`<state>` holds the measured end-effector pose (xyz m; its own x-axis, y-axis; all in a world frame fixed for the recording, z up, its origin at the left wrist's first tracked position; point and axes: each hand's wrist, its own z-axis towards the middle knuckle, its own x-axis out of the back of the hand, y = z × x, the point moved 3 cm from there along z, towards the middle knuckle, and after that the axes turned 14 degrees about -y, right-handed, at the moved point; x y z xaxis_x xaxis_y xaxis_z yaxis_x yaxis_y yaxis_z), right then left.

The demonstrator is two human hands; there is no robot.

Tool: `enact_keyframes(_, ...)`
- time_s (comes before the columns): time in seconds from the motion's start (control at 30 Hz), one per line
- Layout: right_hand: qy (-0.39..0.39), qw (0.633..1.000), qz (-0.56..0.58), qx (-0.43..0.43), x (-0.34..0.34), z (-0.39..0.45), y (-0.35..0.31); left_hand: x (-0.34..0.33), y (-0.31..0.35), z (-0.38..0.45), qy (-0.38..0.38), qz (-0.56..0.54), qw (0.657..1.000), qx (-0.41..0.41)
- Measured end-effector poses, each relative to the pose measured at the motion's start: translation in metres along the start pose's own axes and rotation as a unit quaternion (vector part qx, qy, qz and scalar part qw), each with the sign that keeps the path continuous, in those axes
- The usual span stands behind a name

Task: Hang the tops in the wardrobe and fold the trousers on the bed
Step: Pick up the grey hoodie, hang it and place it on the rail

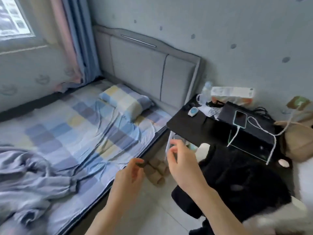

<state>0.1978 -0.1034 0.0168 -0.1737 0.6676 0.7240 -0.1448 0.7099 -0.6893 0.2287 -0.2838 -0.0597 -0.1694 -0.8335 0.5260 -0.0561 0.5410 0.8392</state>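
Both my hands hang empty, fingers loosely curled: left hand [131,173], right hand [179,160]. The crumpled black fabric garment [237,180] lies just right of my right fingers, the nearer hand.

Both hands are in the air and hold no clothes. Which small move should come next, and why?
Probably reach the right hand down to the black garment heaped beside the bed. Both the right and left hand hold no clothing, and that heap lies nearest, just under the right hand.
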Motion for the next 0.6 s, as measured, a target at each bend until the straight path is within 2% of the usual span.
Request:
enact_keyframes(0.2, -0.201, 0.976, -0.008, 0.081, -0.177, 0.060, -0.114, 0.129, -0.141, -0.061, 0.129, -0.054, 0.982, 0.126)
enact_keyframes(0.43, -0.362, 0.927, -0.026, 0.093, -0.400, 0.111, -0.225, 0.261, -0.347, -0.133, 0.188, -0.092, 0.934, 0.291)
enact_keyframes(0.6, -0.438, 0.892, -0.069, 0.091, -0.543, 0.144, -0.270, 0.329, -0.477, -0.176, 0.191, -0.106, 0.893, 0.395)
